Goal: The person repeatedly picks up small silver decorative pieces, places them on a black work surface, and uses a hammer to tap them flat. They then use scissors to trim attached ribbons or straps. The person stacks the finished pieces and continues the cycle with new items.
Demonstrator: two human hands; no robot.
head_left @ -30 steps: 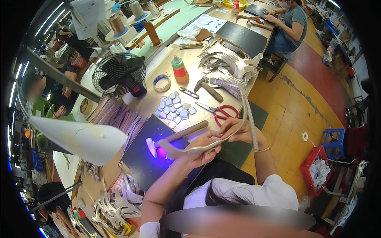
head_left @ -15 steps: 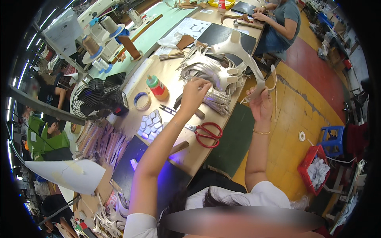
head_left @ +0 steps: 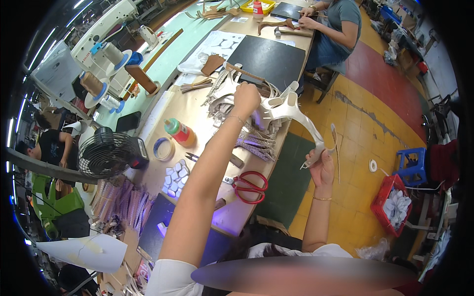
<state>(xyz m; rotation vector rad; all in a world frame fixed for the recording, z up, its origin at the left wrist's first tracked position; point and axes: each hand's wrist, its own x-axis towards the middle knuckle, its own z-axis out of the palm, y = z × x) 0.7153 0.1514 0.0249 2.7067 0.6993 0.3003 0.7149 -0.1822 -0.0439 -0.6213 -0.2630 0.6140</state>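
My right hand (head_left: 322, 168) holds a pale cream leather sandal upper (head_left: 302, 118) by its lower end, out past the table's edge. Its broad, cut-out end leans toward a heap of similar pale uppers and braided strips (head_left: 256, 143). My left hand (head_left: 247, 101) is at the far side of that heap, its fingers curled down into the pieces. What they grip, if anything, is hidden beneath the hand. A brown-edged strip (head_left: 245, 72) lies just beyond the left knuckles.
Red-handled scissors (head_left: 251, 187), a green-capped glue bottle (head_left: 179, 132), a tape roll (head_left: 163, 148) and whitish pieces (head_left: 175, 178) lie on the table. A black board (head_left: 266, 58) lies beyond the heap. A fan (head_left: 111, 153) stands left; a co-worker (head_left: 340, 29) sits far right.
My left hand has reached farther away, from above the heap's near side into its far side. The upper in my right hand has lowered toward the heap. The view has shifted slightly.
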